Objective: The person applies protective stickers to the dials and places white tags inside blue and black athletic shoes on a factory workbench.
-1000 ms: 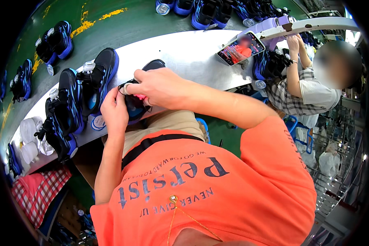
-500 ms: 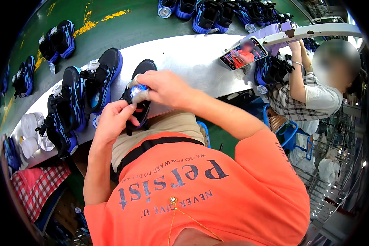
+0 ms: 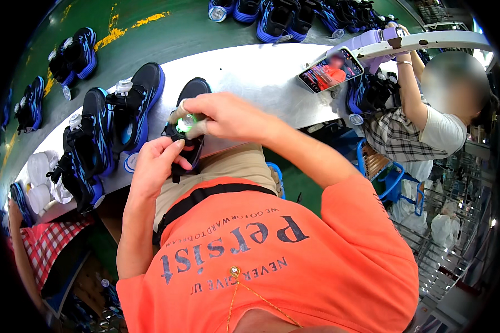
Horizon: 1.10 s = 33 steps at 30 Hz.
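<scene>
Shoe (image 3: 190, 130) lengthwise away from the person, toe far, right hand (image 3: 222, 115) clamped on its dial (image 3: 186, 122), left hand (image 3: 155, 164) gripping its heel

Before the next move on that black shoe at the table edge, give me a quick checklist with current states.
1. Right hand on the round dial atop the black shoe: ok, fingers pinch it.
2. Left hand steadying the shoe from below: ok, it touches the shoe's near end.
3. Shoe supported by the white table: ok, though its near end overhangs the edge.
4. Dial fully seated: cannot tell, fingers cover it.
5. Neighbouring black-and-blue shoes apart from the hands: ok, they stand to the left, untouched.
6. Phone away from the work: ok, far right on the table.
</scene>
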Each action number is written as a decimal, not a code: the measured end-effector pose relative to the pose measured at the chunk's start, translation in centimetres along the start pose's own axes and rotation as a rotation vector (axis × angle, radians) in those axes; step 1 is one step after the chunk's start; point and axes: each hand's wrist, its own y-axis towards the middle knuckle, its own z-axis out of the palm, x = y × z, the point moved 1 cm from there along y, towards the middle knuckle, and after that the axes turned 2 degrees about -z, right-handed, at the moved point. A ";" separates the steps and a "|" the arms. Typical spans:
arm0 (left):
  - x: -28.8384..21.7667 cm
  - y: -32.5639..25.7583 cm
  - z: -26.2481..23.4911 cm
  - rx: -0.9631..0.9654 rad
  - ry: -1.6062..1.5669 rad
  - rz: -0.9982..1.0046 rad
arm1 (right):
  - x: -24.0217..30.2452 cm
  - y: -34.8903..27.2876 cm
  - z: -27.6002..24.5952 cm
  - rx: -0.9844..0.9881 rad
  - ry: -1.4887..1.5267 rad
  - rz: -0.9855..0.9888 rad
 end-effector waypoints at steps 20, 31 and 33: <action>2.0 2.3 -7.3 -0.667 0.649 0.480 | -2.5 9.2 -0.6 0.401 0.224 -0.141; 3.4 5.5 -7.1 -0.845 0.432 0.413 | -2.2 9.2 1.7 0.252 -0.207 -0.315; 2.8 5.6 -7.3 -0.752 0.323 0.332 | -1.0 8.8 1.6 0.198 -0.395 -0.357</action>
